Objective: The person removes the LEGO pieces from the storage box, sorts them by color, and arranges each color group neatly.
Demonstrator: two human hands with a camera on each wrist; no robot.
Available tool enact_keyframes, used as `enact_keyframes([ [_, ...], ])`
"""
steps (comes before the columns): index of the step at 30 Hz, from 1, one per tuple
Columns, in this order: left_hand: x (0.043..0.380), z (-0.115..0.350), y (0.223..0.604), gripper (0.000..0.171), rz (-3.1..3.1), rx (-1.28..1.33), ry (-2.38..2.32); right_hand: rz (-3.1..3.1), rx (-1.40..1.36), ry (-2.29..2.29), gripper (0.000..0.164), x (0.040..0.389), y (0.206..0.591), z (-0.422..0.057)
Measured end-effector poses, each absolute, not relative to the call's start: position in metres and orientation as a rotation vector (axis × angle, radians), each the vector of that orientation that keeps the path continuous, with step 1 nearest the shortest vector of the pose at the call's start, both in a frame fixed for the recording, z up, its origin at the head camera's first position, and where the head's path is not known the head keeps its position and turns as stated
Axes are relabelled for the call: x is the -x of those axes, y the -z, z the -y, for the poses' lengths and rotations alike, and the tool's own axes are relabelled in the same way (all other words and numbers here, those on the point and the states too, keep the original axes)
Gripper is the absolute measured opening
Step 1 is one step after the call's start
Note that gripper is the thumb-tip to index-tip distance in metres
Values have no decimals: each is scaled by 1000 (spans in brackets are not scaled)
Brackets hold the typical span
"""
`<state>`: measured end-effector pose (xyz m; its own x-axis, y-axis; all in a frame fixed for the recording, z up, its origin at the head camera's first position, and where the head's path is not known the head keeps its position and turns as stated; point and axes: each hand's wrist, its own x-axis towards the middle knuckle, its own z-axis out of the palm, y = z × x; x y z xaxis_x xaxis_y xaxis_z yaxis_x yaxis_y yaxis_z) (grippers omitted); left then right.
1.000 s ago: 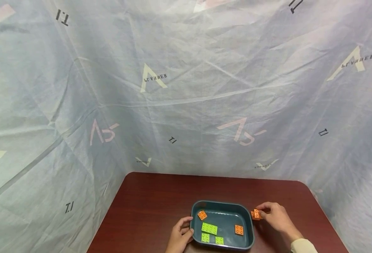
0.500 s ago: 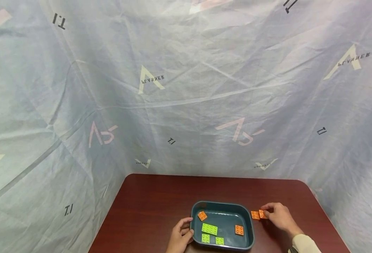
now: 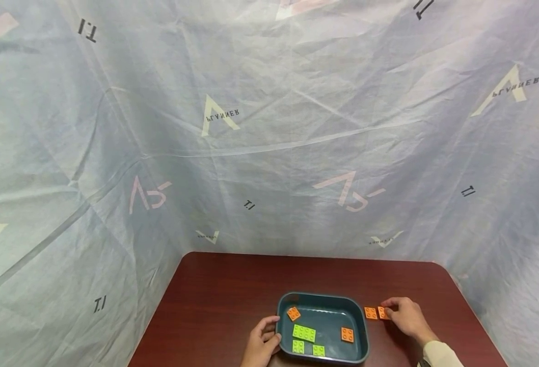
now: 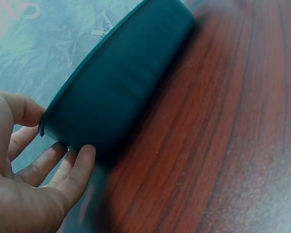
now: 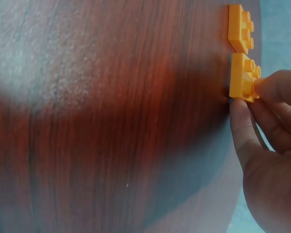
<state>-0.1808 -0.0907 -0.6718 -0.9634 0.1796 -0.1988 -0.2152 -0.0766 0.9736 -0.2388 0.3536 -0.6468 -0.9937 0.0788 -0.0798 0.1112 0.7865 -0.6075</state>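
"Right hand [image 3: 406, 317]?"
"Pinching an orange block [image 3: 382, 312] on the table [image 3: 251, 285], right of the tray [image 3: 328, 322]."
"Left hand [image 3: 260, 341]?"
"Gripping the tray's left rim [image 3: 277, 328]; behind it, roomy table runs to its far edge [image 3: 315, 257]."

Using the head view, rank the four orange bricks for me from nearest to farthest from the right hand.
1. Orange brick at the fingertips: touching the right hand.
2. Orange brick on the table: just outside the right side of the tray.
3. Upper-left neighbor aside, the orange brick near the tray's right end: inside it.
4. Turned orange brick: inside, far-left corner.
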Motion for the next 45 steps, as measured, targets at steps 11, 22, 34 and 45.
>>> enact_keyframes([
  [11,179,91,672,47,-1938,45,-2141,-2963,-133,968,13,240,650,-355],
  [22,181,92,679,47,-1904,74,-2149,-2934,-153,992,15,239,647,-352],
  [34,180,91,673,46,-1926,70,-2137,-2994,-151,1031,23,234,629,-343],
  [45,179,91,673,46,-1931,87,-2120,-3070,-50,1078,27,227,602,-309],
])
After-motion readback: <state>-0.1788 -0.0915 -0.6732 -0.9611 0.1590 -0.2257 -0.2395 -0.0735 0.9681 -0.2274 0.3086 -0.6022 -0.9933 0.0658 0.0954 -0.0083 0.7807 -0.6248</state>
